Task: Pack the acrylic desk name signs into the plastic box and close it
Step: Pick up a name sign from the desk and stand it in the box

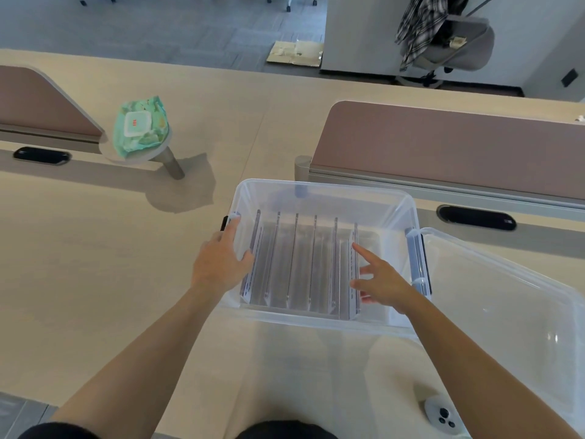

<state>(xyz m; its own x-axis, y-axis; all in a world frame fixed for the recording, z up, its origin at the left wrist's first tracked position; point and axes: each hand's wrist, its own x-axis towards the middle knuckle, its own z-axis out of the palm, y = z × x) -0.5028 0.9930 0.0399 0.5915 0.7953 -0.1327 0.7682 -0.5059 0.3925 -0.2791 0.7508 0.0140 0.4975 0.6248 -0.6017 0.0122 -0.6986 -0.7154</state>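
Observation:
A clear plastic box point(323, 189) stands open on the desk in front of me. Several clear acrylic name signs point(300, 264) stand upright in a row inside it. My left hand point(221, 261) rests on the box's left wall, thumb over the rim near the black latch point(225, 221). Inside the box on the right, my right hand point(380, 280) has its fingers spread, and the forefinger touches the rightmost sign point(354, 248). The clear lid point(506, 318) lies to the right of the box, partly against its right side.
A green wet-wipe pack point(141, 125) sits on a small round stand at the left. Brown desk dividers point(459, 144) rise behind the box. A white controller point(441, 415) lies near the desk's front edge at the right. A grey chair point(449, 42) stands beyond the desk.

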